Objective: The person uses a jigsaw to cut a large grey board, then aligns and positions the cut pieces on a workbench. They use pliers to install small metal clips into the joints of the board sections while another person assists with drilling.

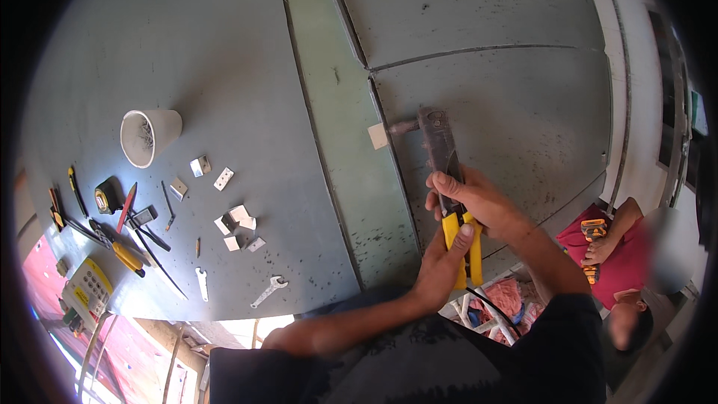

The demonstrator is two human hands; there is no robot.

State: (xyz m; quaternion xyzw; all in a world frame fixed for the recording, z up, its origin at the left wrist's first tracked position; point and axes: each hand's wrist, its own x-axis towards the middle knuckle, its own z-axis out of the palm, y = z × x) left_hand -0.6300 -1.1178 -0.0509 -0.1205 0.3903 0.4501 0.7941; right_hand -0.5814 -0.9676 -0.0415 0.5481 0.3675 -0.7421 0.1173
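Both of my hands hold a corded power tool point(439, 137) with a yellow body and a long dark head. My left hand point(441, 266) is closed around the yellow body. Just beyond it, my right hand point(479, 198) wraps the neck between the yellow part and the dark head, thumb on top. A side piece of the head points left toward a small beige square point(378, 136) at the edge of the pale green strip point(351, 157). Whether the tip touches the square, I cannot tell. A black cord runs down from the tool's rear.
On the grey panel point(247, 90) at left stand a white cup point(161, 135) of small pieces, several metal brackets point(224, 178), two wrenches point(269, 292), a tape measure point(108, 195), and pliers point(123, 254). A person in red point(624, 254) at right holds a yellow-black tool point(593, 230).
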